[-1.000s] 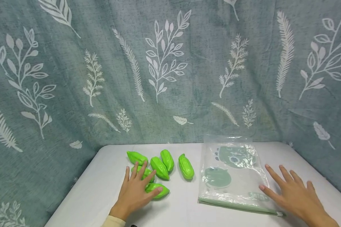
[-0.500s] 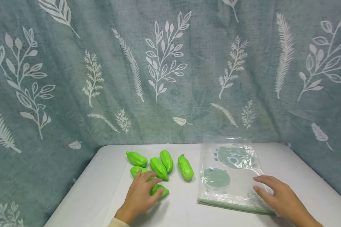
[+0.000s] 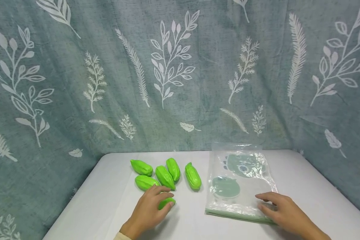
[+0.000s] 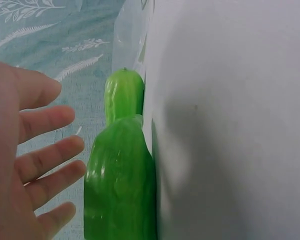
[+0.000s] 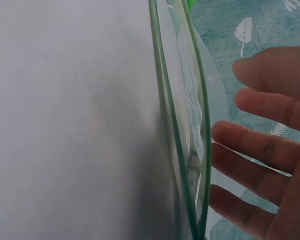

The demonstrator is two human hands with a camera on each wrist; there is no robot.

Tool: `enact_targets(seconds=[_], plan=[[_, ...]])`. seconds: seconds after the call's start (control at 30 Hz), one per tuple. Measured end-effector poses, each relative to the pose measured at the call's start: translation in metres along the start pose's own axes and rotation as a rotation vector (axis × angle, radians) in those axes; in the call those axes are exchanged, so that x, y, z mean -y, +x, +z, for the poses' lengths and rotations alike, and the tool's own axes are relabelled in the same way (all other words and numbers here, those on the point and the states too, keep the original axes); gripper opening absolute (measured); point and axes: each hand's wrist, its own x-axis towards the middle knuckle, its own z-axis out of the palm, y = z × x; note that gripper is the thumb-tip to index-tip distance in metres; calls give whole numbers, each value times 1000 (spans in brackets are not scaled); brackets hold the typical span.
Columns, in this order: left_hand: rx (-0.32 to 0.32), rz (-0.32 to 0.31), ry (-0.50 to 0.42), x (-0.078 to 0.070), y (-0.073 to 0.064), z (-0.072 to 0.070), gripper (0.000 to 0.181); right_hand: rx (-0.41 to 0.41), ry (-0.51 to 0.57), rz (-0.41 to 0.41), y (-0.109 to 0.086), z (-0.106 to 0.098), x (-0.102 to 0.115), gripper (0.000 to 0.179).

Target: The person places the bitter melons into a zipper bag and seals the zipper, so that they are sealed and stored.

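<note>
My left hand (image 3: 151, 208) hovers over the nearest green ridged vegetable (image 3: 167, 202), fingers loosely bent and partly hiding it. In the left wrist view a gap shows between the fingertips (image 4: 72, 145) and the large green vegetable (image 4: 120, 185). My right hand (image 3: 283, 210) is above the near right corner of a clear zip bag (image 3: 249, 196) printed with green shapes. Its fingers are relaxed and hold nothing. The bag lies flat with its green zip edge (image 3: 237, 216) towards me; in the right wrist view two green strips (image 5: 170, 110) stand apart along most of their length.
Several more green vegetables lie behind my left hand, including one (image 3: 193, 176) nearest the bag. All rest on a white table (image 3: 87, 206). A grey-green leaf-patterned curtain (image 3: 210, 83) hangs behind and along both sides.
Both hands' fingers have gone from spread to more bent. My right hand has moved left over the bag's zip edge; my left hand has lowered towards the nearest vegetable.
</note>
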Motion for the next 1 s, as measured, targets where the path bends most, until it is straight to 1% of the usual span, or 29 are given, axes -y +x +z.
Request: enact_targets(seconds=[0.13,0.2,0.27,0.3,0.37,0.43,0.5,0.57,0.67,0.73,0.87,1.0], plan=[[-20,56,-11,-6,0,0,15,-24,-21,-27,-3,4,1,32],[-9,78,-26,-10,1,1,14,-21,-27,-48,-4,5,3,32],[16,92,-34,-14,3,2,13,-6,-25,-73,-5,6,4,33],[31,96,-35,-16,4,3,13,10,-25,-74,-6,7,5,34],[62,97,-40,-20,7,6,13,71,-16,-61,-8,6,5,38],[90,97,-43,-25,10,8,14,144,-4,-33,-10,5,4,45],[104,100,-52,-29,12,12,14,203,-7,-8,-12,3,3,51],[119,106,-67,-31,12,14,14,229,-8,-9,-12,5,2,54],[139,128,-83,-37,14,20,13,199,-23,-46,-13,8,1,53],[156,150,-85,-44,17,24,13,180,-41,-37,-13,10,1,50],[188,194,-103,-61,28,32,14,134,-78,-18,-11,11,3,43],[219,234,-90,-79,34,38,14,69,-89,-42,-11,13,6,35]])
